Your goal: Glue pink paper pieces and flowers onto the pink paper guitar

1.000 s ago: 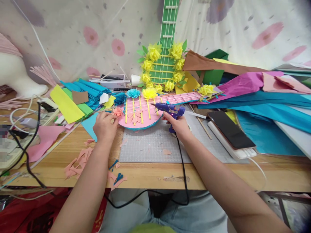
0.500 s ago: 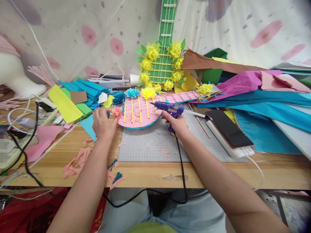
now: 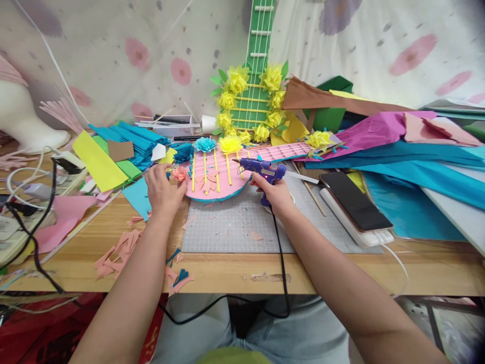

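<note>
A pink paper guitar [image 3: 235, 183] with yellow strips and white strings lies flat, its body in front of me. My left hand [image 3: 163, 191] is at the body's left edge, thumb and fingers closed around a coral paper flower [image 3: 179, 174]. Part of its grip is hidden behind the hand. In my right hand [image 3: 273, 191] is a blue hot glue gun [image 3: 261, 168], its nozzle pointing left over the guitar body and a white glue stick out of its back. A blue paper flower [image 3: 204, 144] and a yellow paper flower [image 3: 230, 144] sit along the body's far edge. Coral petals [image 3: 206, 182] lie on the body.
Under the guitar is a grey cutting mat [image 3: 227, 227]. Behind stands a green paper guitar [image 3: 257, 65] with yellow flowers. A phone [image 3: 356, 201] rests on a white power strip [image 3: 346, 222] at right. Coral scraps [image 3: 119, 253] lie left; the gun's black cord [image 3: 281, 253] hangs over the table edge.
The whole view has shifted very slightly. My left hand has barely moved at the coral flower; the glue gun stays in place in my right hand.
</note>
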The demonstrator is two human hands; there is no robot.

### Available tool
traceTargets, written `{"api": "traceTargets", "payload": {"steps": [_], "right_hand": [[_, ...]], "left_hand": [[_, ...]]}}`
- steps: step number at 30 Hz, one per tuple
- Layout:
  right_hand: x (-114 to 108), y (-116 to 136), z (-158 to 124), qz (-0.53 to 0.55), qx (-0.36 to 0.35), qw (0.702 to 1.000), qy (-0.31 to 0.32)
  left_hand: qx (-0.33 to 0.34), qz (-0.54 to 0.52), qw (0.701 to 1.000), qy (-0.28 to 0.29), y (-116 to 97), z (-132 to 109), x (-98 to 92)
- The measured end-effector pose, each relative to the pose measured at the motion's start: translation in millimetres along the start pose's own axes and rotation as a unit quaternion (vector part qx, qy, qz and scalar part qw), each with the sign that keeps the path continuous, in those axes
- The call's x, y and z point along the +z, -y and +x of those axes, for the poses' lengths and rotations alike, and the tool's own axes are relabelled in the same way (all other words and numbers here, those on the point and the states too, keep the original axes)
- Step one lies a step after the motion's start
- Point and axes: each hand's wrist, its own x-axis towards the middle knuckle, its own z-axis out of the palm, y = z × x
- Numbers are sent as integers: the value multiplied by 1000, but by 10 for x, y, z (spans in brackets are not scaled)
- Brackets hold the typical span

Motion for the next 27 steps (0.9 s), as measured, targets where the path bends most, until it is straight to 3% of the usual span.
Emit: {"api": "traceTargets", "payload": {"steps": [12,27], "right_hand": [[-3,11,-18,-1,-3,1000,-2],[0,-8,-8,-21,-7,1000,-3]], "left_hand": [[20,-17,999,35,126,-15,-134],[-3,-11,999,34,143,22,-91]]}}
